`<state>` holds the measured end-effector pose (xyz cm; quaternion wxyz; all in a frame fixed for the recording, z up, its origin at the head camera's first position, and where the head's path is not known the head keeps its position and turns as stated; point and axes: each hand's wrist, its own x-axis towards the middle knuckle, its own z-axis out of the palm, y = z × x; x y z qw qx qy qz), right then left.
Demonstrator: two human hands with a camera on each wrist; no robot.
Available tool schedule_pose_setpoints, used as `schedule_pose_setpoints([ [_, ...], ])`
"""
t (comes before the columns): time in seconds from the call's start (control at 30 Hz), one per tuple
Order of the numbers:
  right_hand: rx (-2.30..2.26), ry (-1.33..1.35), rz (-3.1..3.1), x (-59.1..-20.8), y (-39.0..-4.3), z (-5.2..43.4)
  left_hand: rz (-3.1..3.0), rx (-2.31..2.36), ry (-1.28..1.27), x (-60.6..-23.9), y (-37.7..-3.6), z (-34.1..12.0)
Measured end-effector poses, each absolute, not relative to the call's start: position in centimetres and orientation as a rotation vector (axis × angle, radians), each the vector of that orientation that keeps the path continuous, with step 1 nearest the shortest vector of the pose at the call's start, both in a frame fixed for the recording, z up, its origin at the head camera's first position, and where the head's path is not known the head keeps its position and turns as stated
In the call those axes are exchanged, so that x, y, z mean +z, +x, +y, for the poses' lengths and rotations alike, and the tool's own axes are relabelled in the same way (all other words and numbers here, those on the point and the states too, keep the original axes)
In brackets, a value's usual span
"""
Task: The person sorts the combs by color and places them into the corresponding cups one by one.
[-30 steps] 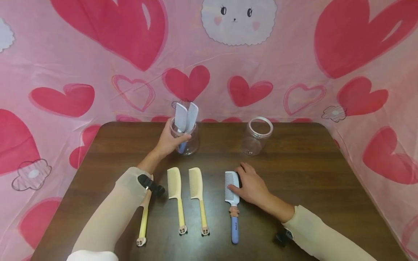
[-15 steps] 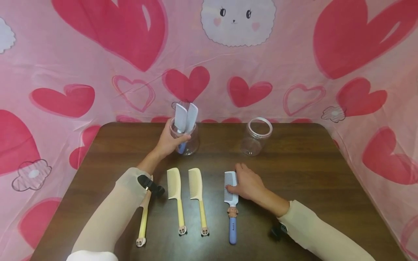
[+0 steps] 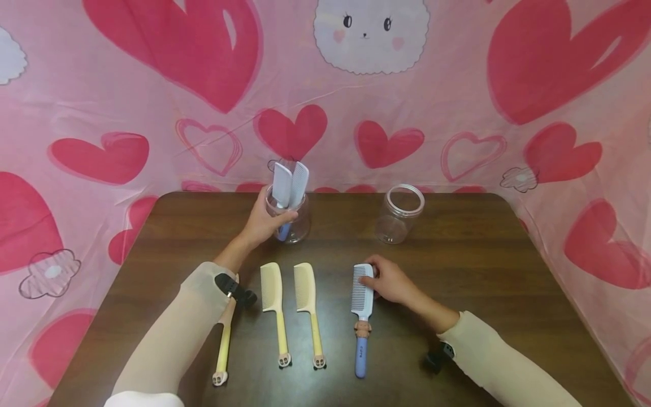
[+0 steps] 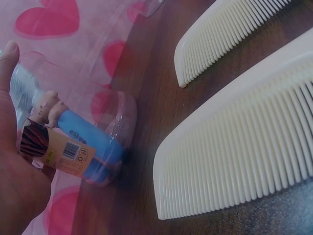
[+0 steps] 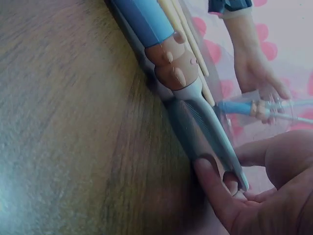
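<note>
Tabletop (image 3: 483, 265); yellow comb (image 3: 222, 345) half-hidden beneath forearm

The head view is evenly and softly lit, sharp from edge to edge, with only faint shadows beside the sleeves and a dull sheen on the dark worktop (image 3: 483, 265). Its straight edges bow slightly toward the corners. Both wrist views are dimmer with a bluish cast. In the left wrist view the cream comb teeth (image 4: 244, 156) are soft. In the right wrist view the nearest fingers (image 5: 220, 196) are out of focus.
</note>
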<state>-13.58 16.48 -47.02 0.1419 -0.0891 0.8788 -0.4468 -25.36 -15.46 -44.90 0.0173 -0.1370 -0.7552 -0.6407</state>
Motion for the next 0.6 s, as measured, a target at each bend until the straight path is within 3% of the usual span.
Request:
schedule_pose_setpoints([
  [0.6,-1.725,-0.108,2.048,-45.7,-14.5,18.1,-2.377,-1.982,-0.415,-44.8,-25.4,-15.6],
])
